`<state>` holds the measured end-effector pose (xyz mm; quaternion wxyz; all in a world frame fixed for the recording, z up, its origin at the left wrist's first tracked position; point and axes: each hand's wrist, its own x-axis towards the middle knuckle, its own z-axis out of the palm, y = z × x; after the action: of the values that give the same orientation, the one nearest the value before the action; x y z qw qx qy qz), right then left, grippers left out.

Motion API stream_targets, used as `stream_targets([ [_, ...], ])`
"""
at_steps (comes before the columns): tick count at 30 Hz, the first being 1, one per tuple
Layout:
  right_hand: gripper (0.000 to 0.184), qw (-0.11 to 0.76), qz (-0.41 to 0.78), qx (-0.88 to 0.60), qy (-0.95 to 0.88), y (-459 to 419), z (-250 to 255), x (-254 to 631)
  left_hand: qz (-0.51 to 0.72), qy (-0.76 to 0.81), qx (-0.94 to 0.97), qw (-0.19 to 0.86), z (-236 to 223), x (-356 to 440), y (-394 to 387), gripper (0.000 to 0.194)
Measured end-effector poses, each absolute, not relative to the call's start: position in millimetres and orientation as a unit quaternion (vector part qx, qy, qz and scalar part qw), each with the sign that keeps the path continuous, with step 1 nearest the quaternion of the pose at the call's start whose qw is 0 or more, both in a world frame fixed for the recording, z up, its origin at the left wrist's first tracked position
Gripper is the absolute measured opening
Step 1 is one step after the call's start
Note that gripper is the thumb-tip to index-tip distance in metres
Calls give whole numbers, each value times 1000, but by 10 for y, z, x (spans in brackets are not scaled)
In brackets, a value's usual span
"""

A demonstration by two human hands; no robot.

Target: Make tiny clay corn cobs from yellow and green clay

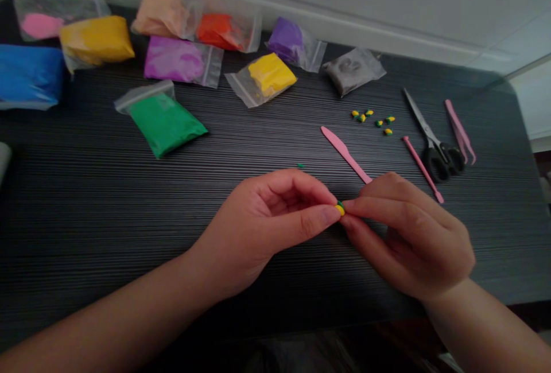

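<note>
Between the thumb and index finger of my left hand point(275, 218) is a tiny yellow and green clay piece point(340, 209), pinched above the dark table. From the other side, the thumb and fingertips of my right hand point(408, 229) close on the same piece. Its green part lies on the upper side and its yellow part below. A pink plastic clay knife point(346, 155) lies just beyond my right hand, its lower end hidden by the fingers. A small green clay bit point(300, 165) rests on the table beyond my left hand.
Several small yellow and green clay pieces point(362, 117) lie beyond the knife. To the right are a thin pink tool point(423, 170), black-handled scissors point(430, 138) and pink tweezers point(460, 129). Bags of coloured clay, including a green bag point(166, 123), line the back and left.
</note>
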<state>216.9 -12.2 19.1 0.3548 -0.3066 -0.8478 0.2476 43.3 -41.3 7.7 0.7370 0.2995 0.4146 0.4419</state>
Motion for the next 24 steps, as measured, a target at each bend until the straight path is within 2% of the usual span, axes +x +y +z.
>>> stream_targets([
  [17, 29, 344, 249, -298, -855, -127, 178, 2211, 430, 437, 316, 724, 72, 428, -411, 10],
  [24, 25, 353, 254, -311, -845, -128, 198, 2191, 433, 434, 305, 729, 71, 418, -418, 10],
])
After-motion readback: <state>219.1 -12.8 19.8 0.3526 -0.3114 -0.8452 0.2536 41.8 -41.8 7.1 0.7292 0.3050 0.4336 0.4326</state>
